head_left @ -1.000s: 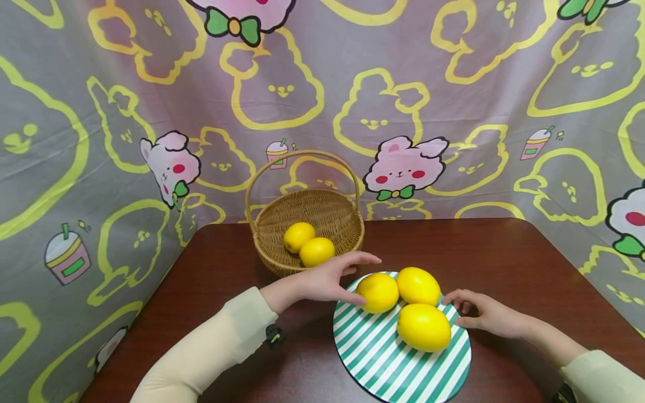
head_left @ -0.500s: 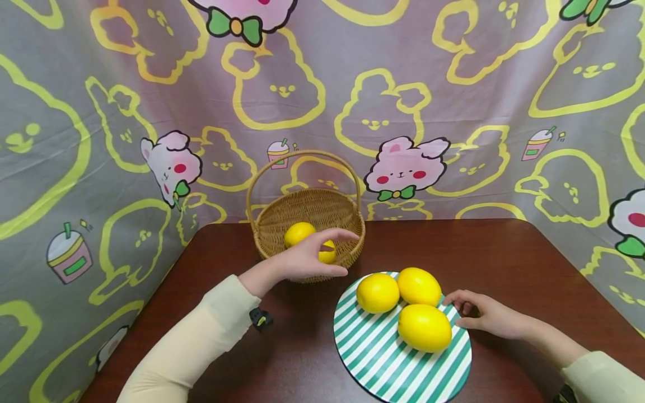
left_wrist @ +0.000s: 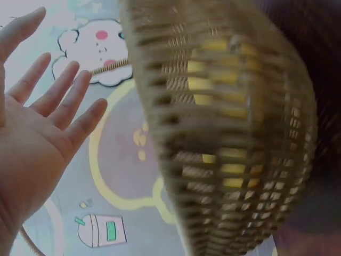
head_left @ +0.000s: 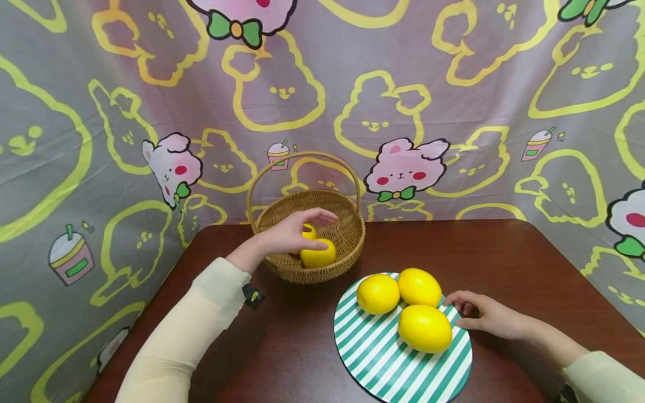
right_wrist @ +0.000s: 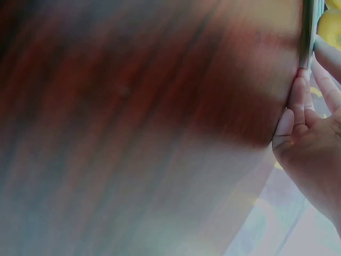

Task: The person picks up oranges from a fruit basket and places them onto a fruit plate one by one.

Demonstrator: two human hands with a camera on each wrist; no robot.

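A: How would the front lemon (head_left: pixel 318 257) in the wicker basket (head_left: pixel 349 228) handle?

B: Probably fairly light and firm, hard to damage, its smooth skin slightly slippery and its rounded form liable to roll. Best hold: from above, across the widest girth, thumb opposite fingers.

A: And the hands?

B: The left hand (head_left: pixel 288 232), fingers and thumb parted, holds nothing above the basket. The right hand (head_left: pixel 490 317) rests loosely bent at the rim of the striped plate (head_left: pixel 365 348), gripping nothing that shows.

A: Where are the other lemons, and what is their appearance?

B: The rear lemon (head_left: pixel 311 234), partly hidden by the left hand, also lies in the basket. On the plate: the left lemon (head_left: pixel 378 294), far lemon (head_left: pixel 419 287) and near lemon (head_left: pixel 425 329), grouped closely. All are bright yellow; those on the plate appear plump, oval and faintly glossy. Real or imitation: indeterminable.
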